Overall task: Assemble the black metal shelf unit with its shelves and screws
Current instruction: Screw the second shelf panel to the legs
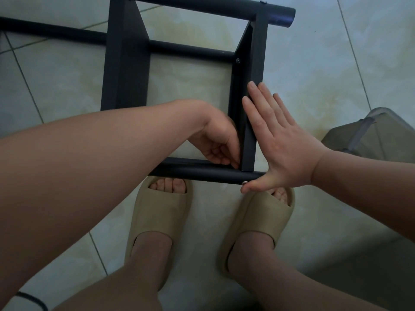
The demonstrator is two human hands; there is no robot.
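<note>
The black metal shelf unit [125,70] lies on its side on the tiled floor, with round tubes [208,7] and flat shelves between them. My right hand [276,140] presses flat with straight fingers against the outer face of the right shelf [258,52]. Its thumb touches a silver screw [244,182] on the near tube [193,172]. My left hand [216,140] reaches inside the frame, fingers curled at the corner where that shelf meets the near tube; what they pinch is hidden. Another screw [238,61] sits higher on the shelf.
My two feet in beige slippers [157,221] stand just below the near tube. A translucent plastic container [368,133] sits on the floor at the right. A loose black tube [49,30] lies at the far left.
</note>
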